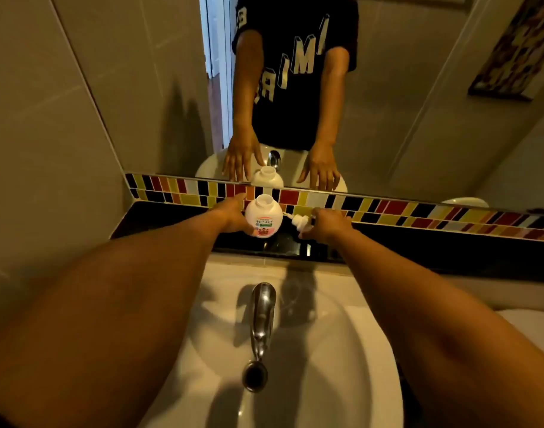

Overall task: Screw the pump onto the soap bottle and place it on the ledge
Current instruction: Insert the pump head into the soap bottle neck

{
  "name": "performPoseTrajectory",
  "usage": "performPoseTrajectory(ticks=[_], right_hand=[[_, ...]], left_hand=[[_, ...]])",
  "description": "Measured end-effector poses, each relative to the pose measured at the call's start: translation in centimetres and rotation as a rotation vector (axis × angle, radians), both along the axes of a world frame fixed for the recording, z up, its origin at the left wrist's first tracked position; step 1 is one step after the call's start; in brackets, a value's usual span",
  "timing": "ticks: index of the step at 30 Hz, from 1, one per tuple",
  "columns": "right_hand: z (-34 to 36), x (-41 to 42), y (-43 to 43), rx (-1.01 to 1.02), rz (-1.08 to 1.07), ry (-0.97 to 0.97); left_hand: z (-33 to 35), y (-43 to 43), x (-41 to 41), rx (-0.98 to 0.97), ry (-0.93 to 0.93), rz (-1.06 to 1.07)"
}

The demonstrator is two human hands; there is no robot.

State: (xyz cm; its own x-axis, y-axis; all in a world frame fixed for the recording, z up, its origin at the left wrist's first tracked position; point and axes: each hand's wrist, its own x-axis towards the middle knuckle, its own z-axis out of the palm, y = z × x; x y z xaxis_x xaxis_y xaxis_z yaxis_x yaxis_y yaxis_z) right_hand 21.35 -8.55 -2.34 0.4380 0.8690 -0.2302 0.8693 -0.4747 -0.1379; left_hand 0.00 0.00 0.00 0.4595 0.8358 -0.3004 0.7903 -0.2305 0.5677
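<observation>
A round white soap bottle (262, 218) with a pink and green label stands upright on the black ledge (172, 216), its neck open with no pump on it. My left hand (229, 216) wraps its left side, thumb in front and fingers behind. The white pump (300, 223) lies on its side on the ledge just right of the bottle, its tube pointing toward the bottle. My right hand (328, 223) closes over the pump's head, hiding part of it.
A mirror (388, 118) rises behind the ledge above a strip of coloured tiles (419, 208). Below the ledge sits a white sink (351, 341) with a chrome faucet (261, 319) between my forearms. A grey tiled wall closes the left side.
</observation>
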Motion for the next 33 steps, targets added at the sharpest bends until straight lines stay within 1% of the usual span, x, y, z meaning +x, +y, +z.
performPoseTrajectory(ticks=[2,4,6,14,16,17,19,21,23,25,27,30,33], right_hand=[[-0.6,-0.2,0.2,0.067,0.006,-0.032],[-1.8,-0.2,0.1,0.159,-0.017,0.006],[-2.7,-0.1,0.2,0.210,-0.038,0.079],[-4.6,0.3,0.6,0.309,-0.086,0.115],[-4.5,0.5,0.8,0.293,-0.117,0.162],[-4.5,0.7,0.9,0.279,-0.148,0.220],[-3.9,1.1,1.0,0.279,-0.212,0.388],[-2.8,1.7,1.0,0.344,-0.251,0.589],[-0.9,2.5,0.7,0.423,-0.220,0.717],[1.1,3.2,0.2,0.422,-0.131,0.739],[2.8,3.4,-0.2,0.373,-0.044,0.726],[4.6,3.1,-0.2,0.288,0.053,0.624],[5.7,1.9,-0.4,0.258,0.119,0.536]], left_hand=[[-0.5,0.6,0.3,-0.032,-0.082,0.030],[-1.3,1.0,0.7,-0.097,-0.160,0.068],[-2.0,1.3,1.1,-0.147,-0.224,0.089],[-4.4,1.6,2.2,-0.202,-0.380,0.127],[-4.4,1.6,2.3,-0.211,-0.411,0.139],[-4.4,1.6,2.2,-0.215,-0.418,0.146],[-4.0,1.7,1.9,-0.221,-0.407,0.148],[-3.3,1.9,1.3,-0.216,-0.372,0.133],[-2.5,2.3,0.5,-0.180,-0.321,0.112],[-1.6,2.7,-0.2,-0.121,-0.261,0.092],[-0.5,2.8,-0.8,-0.059,-0.216,0.067],[1.0,2.6,-1.2,0.003,-0.167,0.029],[1.9,2.2,-1.3,0.032,-0.147,-0.008]])
